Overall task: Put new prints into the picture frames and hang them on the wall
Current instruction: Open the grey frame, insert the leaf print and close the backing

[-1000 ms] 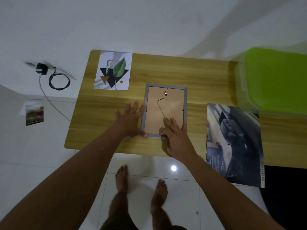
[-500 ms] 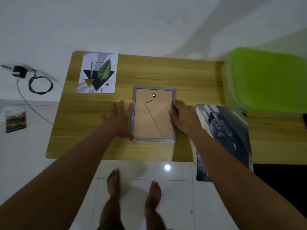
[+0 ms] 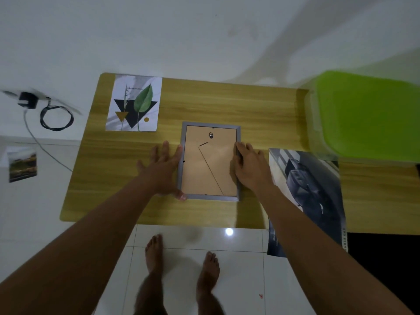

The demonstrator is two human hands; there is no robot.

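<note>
A grey picture frame (image 3: 210,198) lies face down on the wooden table (image 3: 238,105), its brown backing board with stand and hanger facing up. My left hand (image 3: 162,170) lies flat against the frame's left edge, fingers spread, thumb at the lower left corner. My right hand (image 3: 250,167) rests on the frame's right edge, fingertips curled over the rim. A leaf print (image 3: 134,103) lies flat at the table's far left corner.
A dark car poster (image 3: 311,192) hangs over the table's front edge at the right. A green plastic box (image 3: 368,114) stands at the far right. On the floor left of the table lie a charger with coiled cable (image 3: 47,112) and a small photo (image 3: 21,163). My bare feet stand below.
My right hand moved from the frame's bottom edge to its right edge. My left hand stayed on the left edge. The frame has not shifted on the table.
</note>
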